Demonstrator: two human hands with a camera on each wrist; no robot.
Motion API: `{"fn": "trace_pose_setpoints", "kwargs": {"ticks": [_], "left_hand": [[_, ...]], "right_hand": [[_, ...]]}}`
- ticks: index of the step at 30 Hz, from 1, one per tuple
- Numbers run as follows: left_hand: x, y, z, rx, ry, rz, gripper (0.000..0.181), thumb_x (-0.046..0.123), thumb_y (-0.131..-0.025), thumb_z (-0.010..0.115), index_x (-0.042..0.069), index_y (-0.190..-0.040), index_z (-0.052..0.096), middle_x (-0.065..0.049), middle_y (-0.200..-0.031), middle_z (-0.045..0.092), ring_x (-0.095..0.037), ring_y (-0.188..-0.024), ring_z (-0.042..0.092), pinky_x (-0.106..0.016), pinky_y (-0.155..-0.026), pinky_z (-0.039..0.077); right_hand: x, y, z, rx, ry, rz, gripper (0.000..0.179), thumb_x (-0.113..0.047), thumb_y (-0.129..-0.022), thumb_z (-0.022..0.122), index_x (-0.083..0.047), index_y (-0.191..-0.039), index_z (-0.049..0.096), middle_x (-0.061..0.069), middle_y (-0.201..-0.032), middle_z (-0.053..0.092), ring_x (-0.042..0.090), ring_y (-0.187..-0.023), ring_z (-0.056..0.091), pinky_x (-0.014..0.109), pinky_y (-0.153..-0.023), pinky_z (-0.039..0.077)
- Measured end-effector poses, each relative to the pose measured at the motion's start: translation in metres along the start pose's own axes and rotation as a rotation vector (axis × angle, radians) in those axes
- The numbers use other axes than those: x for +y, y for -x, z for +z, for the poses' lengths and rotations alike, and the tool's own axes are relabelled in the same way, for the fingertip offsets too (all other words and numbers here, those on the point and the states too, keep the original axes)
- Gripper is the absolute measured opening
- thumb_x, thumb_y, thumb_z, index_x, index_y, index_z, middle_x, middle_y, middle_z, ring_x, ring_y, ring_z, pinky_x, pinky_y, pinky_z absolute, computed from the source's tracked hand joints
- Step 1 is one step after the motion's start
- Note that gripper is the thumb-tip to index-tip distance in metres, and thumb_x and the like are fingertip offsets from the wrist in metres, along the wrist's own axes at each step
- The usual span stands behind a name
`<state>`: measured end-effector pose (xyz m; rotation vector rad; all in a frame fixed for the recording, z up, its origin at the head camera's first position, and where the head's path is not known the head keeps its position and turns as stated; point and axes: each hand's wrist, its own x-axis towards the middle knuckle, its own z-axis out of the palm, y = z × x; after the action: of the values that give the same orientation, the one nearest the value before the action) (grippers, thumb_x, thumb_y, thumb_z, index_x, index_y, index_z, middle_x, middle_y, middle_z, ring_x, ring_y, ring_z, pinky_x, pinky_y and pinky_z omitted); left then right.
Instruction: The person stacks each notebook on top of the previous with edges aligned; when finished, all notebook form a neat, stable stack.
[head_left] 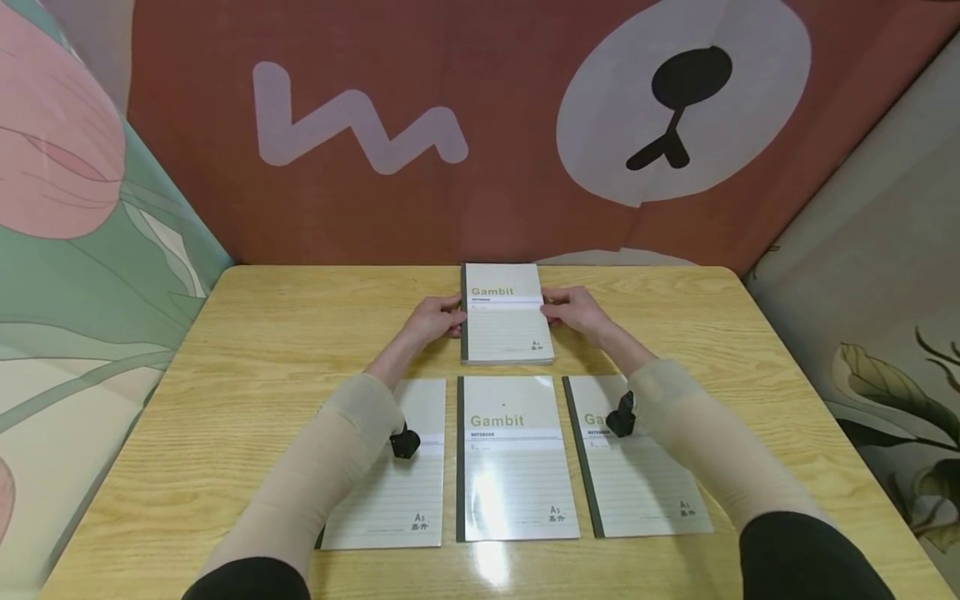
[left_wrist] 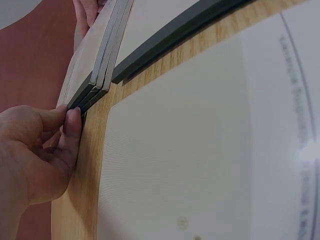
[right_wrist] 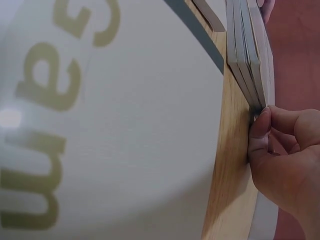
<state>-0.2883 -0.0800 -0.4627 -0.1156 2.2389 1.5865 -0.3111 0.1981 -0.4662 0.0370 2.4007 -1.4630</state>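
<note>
A small stack of white Gambit notebooks (head_left: 506, 329) with dark spines is at the far middle of the table. My left hand (head_left: 437, 318) pinches the stack at its spine side, thumb and fingers at the edge. From the other side, my right hand (head_left: 576, 310) grips the page edge in the same manner. The left wrist view shows the layered spines (left_wrist: 92, 90) right at the left fingertips. Page edges of the stacked notebooks (right_wrist: 245, 65) fan slightly apart in the right wrist view, beside the right thumb.
Nearer to me, three single notebooks lie in a row: a left one (head_left: 405, 500), a middle one (head_left: 517, 483) and a right one (head_left: 648, 492). My forearms pass over the outer two. A reddish printed wall (head_left: 510, 208) stands behind the wooden table (head_left: 300, 333).
</note>
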Motion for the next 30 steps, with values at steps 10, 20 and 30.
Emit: {"fn": "trace_pose_setpoints", "kwargs": {"ticks": [10,20,30], "left_hand": [[0.002,0.002,0.001,-0.002,-0.03,-0.003,0.058,0.014,-0.105,0.059,0.016,-0.159,0.038,-0.009,-0.108,0.059,-0.007,-0.074,0.059,-0.014,-0.067,0.053],[0.001,0.002,0.002,0.002,-0.057,-0.018,0.058,0.015,-0.106,0.058,0.017,-0.159,0.038,-0.008,-0.105,0.058,-0.008,-0.075,0.059,-0.015,-0.067,0.053],[0.003,0.005,-0.001,0.023,-0.006,0.018,0.058,0.023,-0.108,0.054,0.009,-0.161,0.034,-0.014,-0.125,0.06,-0.013,-0.083,0.059,-0.019,-0.071,0.054]], "right_hand": [[0.002,0.0,-0.001,-0.005,0.01,-0.014,0.052,-0.012,-0.104,0.06,-0.003,-0.152,0.046,0.018,-0.158,0.048,0.005,-0.077,0.06,0.014,-0.07,0.053],[0.003,0.002,0.001,-0.002,-0.01,0.003,0.053,-0.01,-0.104,0.06,-0.003,-0.153,0.044,0.019,-0.155,0.051,0.005,-0.077,0.06,0.014,-0.07,0.054],[0.002,0.013,-0.024,-0.037,-0.11,-0.002,0.061,-0.02,-0.105,0.059,-0.005,-0.16,0.036,0.003,-0.102,0.069,0.005,-0.082,0.062,0.017,-0.075,0.054]]}}
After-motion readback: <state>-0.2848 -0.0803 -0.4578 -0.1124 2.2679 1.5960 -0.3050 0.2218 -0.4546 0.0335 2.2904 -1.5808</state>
